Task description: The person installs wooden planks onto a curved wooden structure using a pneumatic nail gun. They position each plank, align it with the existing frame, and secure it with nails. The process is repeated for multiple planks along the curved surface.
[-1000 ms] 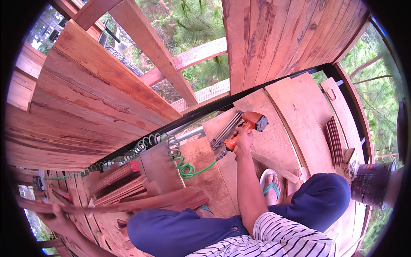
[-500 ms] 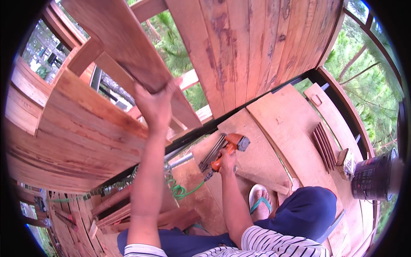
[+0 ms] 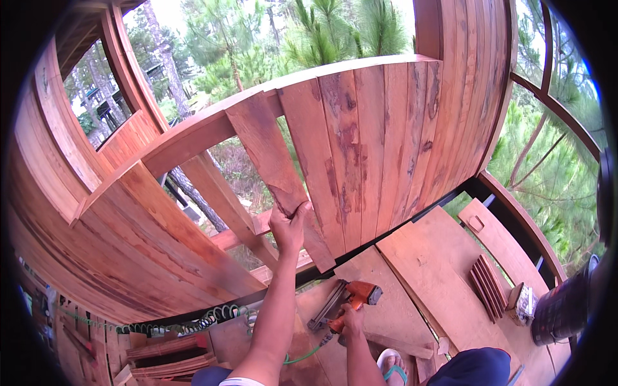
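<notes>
My left hand grips a reddish wooden plank, which stands upright across the curved railing's beams, beside a row of fitted boards. A narrow wedge of gap shows between the plank's upper part and that row. Lower down, my right hand is closed on the handle of an orange and black nail gun. A green coiled air hose runs from its end toward the left. Both wrists lead down to my forearms at the lower edge.
Plywood sheets form the floor under my sandalled foot. At the right sit a stack of slats, a small block-like item and a black bucket. More cut boards lie lower left. Pine trees stand beyond the railing.
My left hand has lifted the plank from low at the left up against the railing, beside the fitted boards. The view has tilted up, so the nail gun in my right hand appears lower.
</notes>
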`<state>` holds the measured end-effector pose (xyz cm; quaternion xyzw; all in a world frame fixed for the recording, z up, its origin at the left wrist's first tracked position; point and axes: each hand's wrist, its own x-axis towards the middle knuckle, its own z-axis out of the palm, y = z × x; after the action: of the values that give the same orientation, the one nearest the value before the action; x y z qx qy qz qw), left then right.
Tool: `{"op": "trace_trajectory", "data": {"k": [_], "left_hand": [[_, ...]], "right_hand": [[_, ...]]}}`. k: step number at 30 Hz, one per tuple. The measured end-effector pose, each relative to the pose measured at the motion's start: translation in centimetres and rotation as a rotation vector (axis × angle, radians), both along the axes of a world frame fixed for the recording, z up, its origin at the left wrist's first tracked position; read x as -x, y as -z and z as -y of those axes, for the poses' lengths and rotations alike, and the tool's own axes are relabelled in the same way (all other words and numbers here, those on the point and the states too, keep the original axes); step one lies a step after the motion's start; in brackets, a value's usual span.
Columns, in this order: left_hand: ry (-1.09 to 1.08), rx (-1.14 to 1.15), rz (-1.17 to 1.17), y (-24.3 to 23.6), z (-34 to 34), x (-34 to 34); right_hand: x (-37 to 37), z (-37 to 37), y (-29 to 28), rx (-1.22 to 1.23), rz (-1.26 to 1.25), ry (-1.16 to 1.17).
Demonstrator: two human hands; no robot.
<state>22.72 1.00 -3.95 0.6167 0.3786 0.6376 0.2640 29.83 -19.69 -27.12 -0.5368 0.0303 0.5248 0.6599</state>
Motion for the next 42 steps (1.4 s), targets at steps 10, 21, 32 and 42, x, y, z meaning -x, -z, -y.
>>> {"op": "trace_trajectory", "data": {"k": [10, 21, 32, 42], "left_hand": [[0.33, 0.074, 0.244, -8.7, -1.8, -0.8], [0.38, 0.038, 0.22, -12.8, -3.0, 0.2], [0.356, 0.105, 0.135, -12.5, -2.8, 1.0], [0.344, 0.003, 0.176, -12.4, -2.7, 0.2]], "right_hand": [[0.0, 0.0, 1.1, -0.038, -0.008, -0.011], [0.1, -0.3, 0.6, -0.015, -0.021, -0.04], [0.3, -0.4, 0.5, -0.055, -0.044, -0.015], [-0.2, -0.4, 1.7, -0.061, -0.025, -0.053]]}}
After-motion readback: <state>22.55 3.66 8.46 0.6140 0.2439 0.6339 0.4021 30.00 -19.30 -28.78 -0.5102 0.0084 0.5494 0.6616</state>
